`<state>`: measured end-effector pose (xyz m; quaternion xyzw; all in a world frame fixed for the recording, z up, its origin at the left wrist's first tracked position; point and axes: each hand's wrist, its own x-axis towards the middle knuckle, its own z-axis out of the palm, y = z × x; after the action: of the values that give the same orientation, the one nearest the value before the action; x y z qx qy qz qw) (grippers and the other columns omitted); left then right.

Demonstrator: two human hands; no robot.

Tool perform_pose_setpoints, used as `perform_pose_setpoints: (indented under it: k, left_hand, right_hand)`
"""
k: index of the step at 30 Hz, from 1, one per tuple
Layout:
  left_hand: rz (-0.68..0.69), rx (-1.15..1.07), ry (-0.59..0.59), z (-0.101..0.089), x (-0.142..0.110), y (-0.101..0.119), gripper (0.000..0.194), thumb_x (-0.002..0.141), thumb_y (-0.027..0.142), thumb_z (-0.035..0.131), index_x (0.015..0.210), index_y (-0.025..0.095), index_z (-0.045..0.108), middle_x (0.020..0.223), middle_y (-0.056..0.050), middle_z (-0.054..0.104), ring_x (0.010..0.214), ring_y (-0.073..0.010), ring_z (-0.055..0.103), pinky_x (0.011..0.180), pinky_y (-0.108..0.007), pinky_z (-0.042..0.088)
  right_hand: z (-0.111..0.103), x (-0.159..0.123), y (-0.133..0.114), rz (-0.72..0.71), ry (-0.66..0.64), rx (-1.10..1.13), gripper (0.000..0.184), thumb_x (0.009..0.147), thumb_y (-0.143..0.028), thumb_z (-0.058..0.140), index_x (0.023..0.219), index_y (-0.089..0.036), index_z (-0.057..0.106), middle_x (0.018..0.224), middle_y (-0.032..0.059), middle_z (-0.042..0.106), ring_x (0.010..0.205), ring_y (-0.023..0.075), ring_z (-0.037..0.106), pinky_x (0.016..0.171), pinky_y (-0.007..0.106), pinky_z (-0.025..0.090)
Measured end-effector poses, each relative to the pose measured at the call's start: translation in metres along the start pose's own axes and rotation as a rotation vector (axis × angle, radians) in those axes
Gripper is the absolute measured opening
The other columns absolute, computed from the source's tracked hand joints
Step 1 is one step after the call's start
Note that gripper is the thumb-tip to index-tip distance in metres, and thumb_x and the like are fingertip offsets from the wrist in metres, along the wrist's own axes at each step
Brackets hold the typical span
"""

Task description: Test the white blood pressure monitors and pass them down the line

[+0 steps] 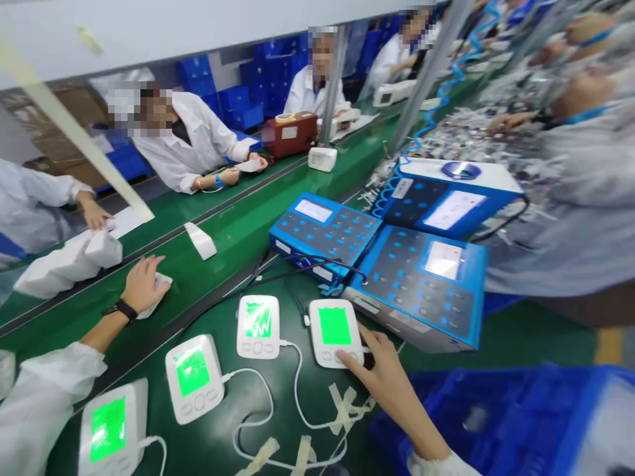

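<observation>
My right hand point(384, 363) grips the right edge of a white blood pressure monitor point(336, 332) with a lit green screen. Its thumb lies on the lower front by the buttons, and its other fingers are partly hidden at the side. Three more lit monitors stand to the left: one point(258, 327) with white marks across its screen, a tilted one point(195, 378), and one point(113, 428) at the lower left. White cables run from them. Over on the green conveyor, my left hand point(142, 285), fingers stretched out, rests over a white device point(161, 291) that it partly covers.
Blue test boxes point(417, 284) with black cables stand behind the monitors. A blue bin point(496, 416) is at lower right. Tape strips point(342, 406) hold cables down. On the conveyor point(238, 225) lie a white part point(200, 240) and another monitor point(322, 158). Co-workers sit opposite.
</observation>
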<state>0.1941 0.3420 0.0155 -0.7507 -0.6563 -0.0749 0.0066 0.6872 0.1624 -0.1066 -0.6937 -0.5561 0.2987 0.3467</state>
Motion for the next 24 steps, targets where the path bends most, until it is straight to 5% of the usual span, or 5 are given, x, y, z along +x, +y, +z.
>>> perform_pose_setpoints:
  k: [5, 8, 12, 19, 24]
  left_hand:
    - [0.246, 0.095, -0.038, -0.007, 0.086, 0.060, 0.050, 0.099, 0.001, 0.034, 0.149, 0.007, 0.041, 0.168, -0.010, 0.028, 0.159, -0.0319, 0.011, 0.125, -0.058, 0.013]
    - [0.323, 0.096, -0.130, -0.002, 0.125, 0.089, 0.044, 0.096, -0.010, 0.028, 0.130, 0.001, 0.054, 0.151, -0.007, 0.055, 0.154, -0.0231, 0.029, 0.125, -0.053, 0.018]
    - [0.315, 0.077, -0.186, 0.000, 0.139, 0.099, 0.021, 0.100, 0.002, 0.043, 0.114, -0.003, 0.058, 0.124, -0.006, 0.071, 0.137, -0.0219, 0.052, 0.119, -0.051, 0.032]
    - [0.067, 0.021, -0.047, -0.046, 0.075, 0.086, 0.067, 0.090, 0.067, 0.062, 0.123, 0.009, 0.060, 0.098, 0.002, 0.068, 0.099, -0.0242, 0.068, 0.096, -0.047, 0.052]
    - [-0.330, -0.686, 0.061, -0.085, -0.038, 0.093, 0.070, 0.059, 0.078, 0.080, 0.107, 0.028, 0.071, 0.095, 0.006, 0.074, 0.087, -0.0221, 0.066, 0.083, -0.036, 0.055]
  right_hand:
    - [-0.004, 0.001, -0.014, 0.031, -0.070, 0.065, 0.065, 0.085, -0.053, 0.069, 0.142, -0.024, 0.060, 0.110, 0.0095, 0.062, 0.107, 0.0347, 0.059, 0.095, 0.049, 0.051]
    - [-0.005, 0.000, -0.017, 0.017, -0.055, 0.046, 0.062, 0.085, -0.049, 0.070, 0.142, -0.026, 0.061, 0.115, 0.0089, 0.061, 0.112, 0.0337, 0.059, 0.102, 0.049, 0.048]
    - [-0.004, -0.003, -0.014, 0.010, -0.055, 0.016, 0.063, 0.088, -0.048, 0.068, 0.146, -0.027, 0.057, 0.119, 0.0094, 0.059, 0.117, 0.0330, 0.057, 0.105, 0.048, 0.047]
    - [0.000, -0.006, -0.012, 0.009, -0.058, 0.010, 0.062, 0.092, -0.050, 0.065, 0.149, -0.029, 0.053, 0.120, 0.0097, 0.058, 0.117, 0.0340, 0.055, 0.103, 0.050, 0.048]
    - [-0.002, -0.003, 0.000, -0.021, -0.067, 0.002, 0.062, 0.093, -0.052, 0.063, 0.149, -0.028, 0.054, 0.119, 0.0112, 0.059, 0.114, 0.0354, 0.057, 0.100, 0.054, 0.050]
